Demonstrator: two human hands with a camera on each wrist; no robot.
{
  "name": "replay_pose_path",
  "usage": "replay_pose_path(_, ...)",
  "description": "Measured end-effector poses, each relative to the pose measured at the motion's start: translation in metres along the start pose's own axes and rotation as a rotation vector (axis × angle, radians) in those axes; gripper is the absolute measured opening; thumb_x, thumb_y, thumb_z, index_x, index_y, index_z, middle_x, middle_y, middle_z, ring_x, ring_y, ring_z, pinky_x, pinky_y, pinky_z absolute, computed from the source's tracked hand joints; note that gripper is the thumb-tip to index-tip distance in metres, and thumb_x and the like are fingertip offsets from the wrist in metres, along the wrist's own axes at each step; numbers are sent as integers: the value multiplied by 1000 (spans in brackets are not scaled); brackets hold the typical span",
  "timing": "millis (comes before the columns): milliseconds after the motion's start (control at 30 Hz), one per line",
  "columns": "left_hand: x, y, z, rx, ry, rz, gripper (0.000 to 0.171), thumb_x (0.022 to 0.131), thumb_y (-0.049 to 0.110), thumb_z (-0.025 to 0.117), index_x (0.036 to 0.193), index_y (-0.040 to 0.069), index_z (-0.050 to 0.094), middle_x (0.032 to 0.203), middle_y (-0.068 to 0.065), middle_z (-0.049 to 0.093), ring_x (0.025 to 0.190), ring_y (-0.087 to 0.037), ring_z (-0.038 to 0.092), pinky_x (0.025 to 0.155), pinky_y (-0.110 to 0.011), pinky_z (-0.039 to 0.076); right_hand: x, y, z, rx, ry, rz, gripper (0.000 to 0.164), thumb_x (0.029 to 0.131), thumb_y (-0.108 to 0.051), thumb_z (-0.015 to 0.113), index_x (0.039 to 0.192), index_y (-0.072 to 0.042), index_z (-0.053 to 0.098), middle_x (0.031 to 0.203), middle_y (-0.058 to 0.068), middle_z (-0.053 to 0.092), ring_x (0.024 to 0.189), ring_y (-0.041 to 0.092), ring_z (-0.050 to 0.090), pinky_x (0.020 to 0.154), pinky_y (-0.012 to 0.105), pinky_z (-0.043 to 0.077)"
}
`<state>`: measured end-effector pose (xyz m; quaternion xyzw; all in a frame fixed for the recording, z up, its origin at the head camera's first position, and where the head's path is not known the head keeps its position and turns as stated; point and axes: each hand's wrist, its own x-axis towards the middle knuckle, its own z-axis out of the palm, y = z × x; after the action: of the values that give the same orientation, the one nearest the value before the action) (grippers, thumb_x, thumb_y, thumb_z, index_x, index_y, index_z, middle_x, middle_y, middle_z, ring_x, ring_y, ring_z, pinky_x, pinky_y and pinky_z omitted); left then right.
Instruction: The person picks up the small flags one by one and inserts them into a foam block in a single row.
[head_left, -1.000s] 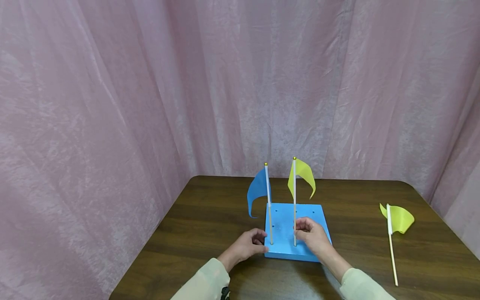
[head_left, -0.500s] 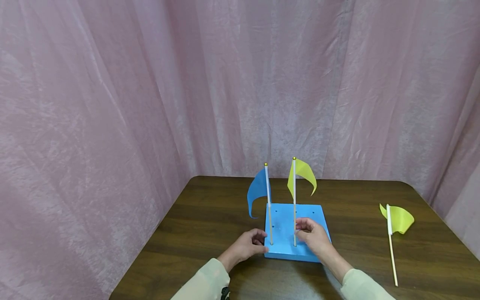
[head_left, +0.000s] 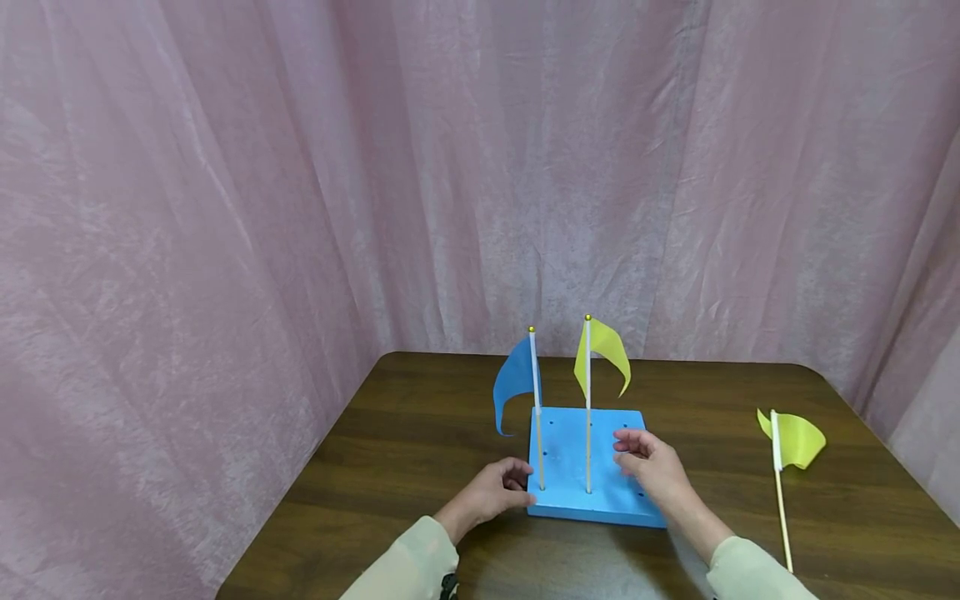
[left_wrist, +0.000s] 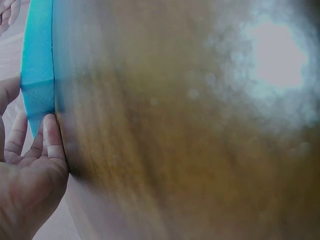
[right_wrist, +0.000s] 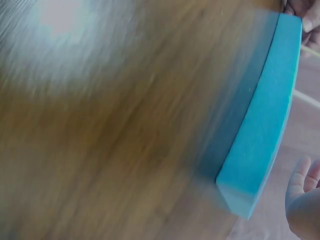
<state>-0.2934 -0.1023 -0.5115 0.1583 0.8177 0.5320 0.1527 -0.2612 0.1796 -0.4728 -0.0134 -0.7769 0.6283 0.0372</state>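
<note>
A blue board (head_left: 600,510) with small holes lies on the table. A blue flag (head_left: 516,379) and a yellow flag (head_left: 606,343) stand upright in holes along its front, their sticks about vertical. My left hand (head_left: 491,493) holds the board's front left corner; in the left wrist view its thumb and fingers touch the blue edge (left_wrist: 39,60) from two sides. Over the right part of the board hovers my right hand (head_left: 656,471), fingers loosely bent with nothing between them, apart from the yellow flag's stick. The right wrist view shows that hand (right_wrist: 305,200) beside the board.
A second yellow flag (head_left: 801,440) lies on the brown wooden table (head_left: 420,417), to the right of the board. Pink curtains (head_left: 480,183) hang behind the table and on both sides.
My right hand has let go of the standing yellow flag's stick and moved right, away from it. The flag stays upright. My left hand has kept its place at the board's corner.
</note>
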Motion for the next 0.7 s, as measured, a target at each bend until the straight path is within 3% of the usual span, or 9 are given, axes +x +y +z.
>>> replay_pose_path(200,2,-1,1,10,-1,9,36,85,7,79,117,7,63,100,-5,60,87,-19,53,71,-30,47,-3,-6,-19,-22,34,32,39,97,-8,61,133,5,53,118,22,58,101,25,58,81,33,55)
replay_pose_path(433,1,-1,0,19,2,10,36,85,8,79,117,7,63,101,-6,60,88,-20,53,72,-32,47,-3,-5,-44,-68,52,56,52,99,-32,62,138,1,49,119,16,55,112,35,55,87,35,53)
replay_pose_path(700,0,-1,0,13,-2,1,36,85,10,79,117,8,63,101,-6,60,88,-21,53,72,-32,47,-5,4,-77,-136,85,59,58,100,-38,58,140,2,46,126,20,54,115,37,56,91,39,52)
